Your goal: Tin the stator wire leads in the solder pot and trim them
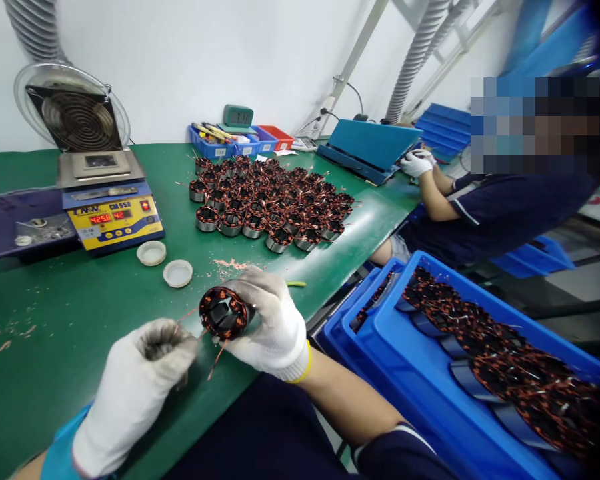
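Note:
In the head view my right hand point(270, 320), in a white glove, is wrapped round a motor stator point(225, 312) with copper windings and a dark core. The stator's open end is turned toward me above the green table. Thin copper wire ends stick out from its left side and bottom. My left hand point(145, 380), also gloved in white, is closed just left of the stator. Its thumb and fingers pinch at a copper wire point(186, 315) that runs from the stator. The exact grip on the wire is partly hidden by the fingers.
Many stators point(270, 200) stand grouped on the green table point(80, 300). A solder pot point(113, 213) with a fan and two small white dishes point(177, 273) are at left. Right of me, a blue crate point(380, 327) holds more stators. A co-worker point(480, 213) sits beyond.

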The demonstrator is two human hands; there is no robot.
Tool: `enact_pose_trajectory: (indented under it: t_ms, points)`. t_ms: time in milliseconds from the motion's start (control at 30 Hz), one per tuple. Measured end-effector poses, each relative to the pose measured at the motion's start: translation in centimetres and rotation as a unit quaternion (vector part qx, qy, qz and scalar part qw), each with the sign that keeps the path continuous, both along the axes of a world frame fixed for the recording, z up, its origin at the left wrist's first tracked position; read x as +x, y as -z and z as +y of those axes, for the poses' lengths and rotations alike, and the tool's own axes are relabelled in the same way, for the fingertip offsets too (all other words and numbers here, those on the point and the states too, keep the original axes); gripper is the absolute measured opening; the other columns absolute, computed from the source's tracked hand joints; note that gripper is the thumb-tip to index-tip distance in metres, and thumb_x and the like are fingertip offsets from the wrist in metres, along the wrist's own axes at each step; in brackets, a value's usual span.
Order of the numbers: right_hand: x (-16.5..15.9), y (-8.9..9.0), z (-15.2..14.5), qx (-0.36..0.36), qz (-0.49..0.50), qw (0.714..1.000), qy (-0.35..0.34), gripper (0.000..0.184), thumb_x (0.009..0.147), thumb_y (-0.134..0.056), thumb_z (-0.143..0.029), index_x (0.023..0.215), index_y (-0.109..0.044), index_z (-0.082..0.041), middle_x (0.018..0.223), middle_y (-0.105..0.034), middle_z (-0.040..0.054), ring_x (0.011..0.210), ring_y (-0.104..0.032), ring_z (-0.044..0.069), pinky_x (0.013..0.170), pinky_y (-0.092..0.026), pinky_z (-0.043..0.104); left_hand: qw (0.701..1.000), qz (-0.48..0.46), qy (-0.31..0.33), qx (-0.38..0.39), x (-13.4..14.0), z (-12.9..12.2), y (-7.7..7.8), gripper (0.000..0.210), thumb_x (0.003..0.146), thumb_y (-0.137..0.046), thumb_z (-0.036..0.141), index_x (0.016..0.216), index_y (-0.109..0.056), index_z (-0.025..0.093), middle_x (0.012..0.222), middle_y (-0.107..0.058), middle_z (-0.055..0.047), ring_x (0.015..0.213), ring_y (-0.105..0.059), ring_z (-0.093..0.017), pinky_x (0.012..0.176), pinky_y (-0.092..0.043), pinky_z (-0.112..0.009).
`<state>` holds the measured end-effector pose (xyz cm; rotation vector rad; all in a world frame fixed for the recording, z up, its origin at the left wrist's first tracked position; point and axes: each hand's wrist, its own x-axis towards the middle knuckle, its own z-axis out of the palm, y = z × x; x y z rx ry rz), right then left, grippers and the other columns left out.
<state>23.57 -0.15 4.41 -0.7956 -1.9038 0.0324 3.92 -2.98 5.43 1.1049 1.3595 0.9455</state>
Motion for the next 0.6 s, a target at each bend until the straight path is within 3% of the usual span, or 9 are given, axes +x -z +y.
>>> enact_pose_trajectory:
  t_ms: [100,300,433,500,600]
  points:
    - [0.0,0.2,0.0,0.001,-0.015,1.000,0.007,0.053,0.075,-0.071,-0.024,0.123,-0.050,-0.023,0.103,-0.069,0.0069,0.092,-0.066,0.023,0.085,-0.058,0.041,0.998,-0.057,0.017,-0.005,-0.4,0.7,0.0,0.040,0.069,-0.075,0.056,0.070,-0.065,0.018,0.056,-0.063,0.001,0.043,-0.053,-0.012,0.043,-0.044,-0.022]
    - [-0.4,0.5,-0.5,-0.010,-0.026,0.999,0.024,0.051,0.078,-0.071,-0.033,0.124,-0.050,-0.023,0.103,-0.066,0.0084,0.095,-0.066,0.025,0.088,-0.057,0.043,0.999,0.001,-0.037,0.003,-0.2,0.1,-0.7,0.028,0.054,-0.081,0.039,0.059,-0.064,0.018,0.050,-0.058,0.003,0.043,-0.047,-0.010,0.042,-0.042,-0.021]
    - [-0.3,0.5,-0.3,0.026,-0.010,0.999,0.028,0.059,0.077,-0.073,-0.029,0.129,-0.046,-0.024,0.105,-0.066,0.0079,0.096,-0.065,0.024,0.093,-0.055,0.045,0.999,0.017,0.015,0.024,-0.3,0.2,-0.9,0.028,0.053,-0.081,0.039,0.065,-0.066,0.019,0.053,-0.061,0.002,0.045,-0.049,-0.011,0.041,-0.041,-0.021]
    - [-0.2,0.5,-0.2,0.049,-0.011,0.998,0.042,0.062,0.077,-0.072,-0.028,0.131,-0.043,-0.024,0.106,-0.064,0.0086,0.096,-0.064,0.025,0.095,-0.055,0.047,0.999,0.023,0.045,-0.009,0.0,0.1,-1.0,0.030,0.058,-0.078,0.045,0.063,-0.064,0.019,0.048,-0.058,0.002,0.041,-0.046,-0.011,0.039,-0.037,-0.021]
    - [-0.2,0.8,-0.2,0.037,-0.047,0.996,0.061,0.051,0.080,-0.065,-0.032,0.126,-0.046,-0.024,0.102,-0.061,0.0093,0.092,-0.064,0.026,0.090,-0.056,0.050,0.996,0.027,0.038,-0.080,0.6,-0.3,-1.1,0.039,0.060,-0.076,0.053,0.055,-0.058,0.018,0.040,-0.048,0.003,0.036,-0.037,-0.008,0.036,-0.029,-0.020]
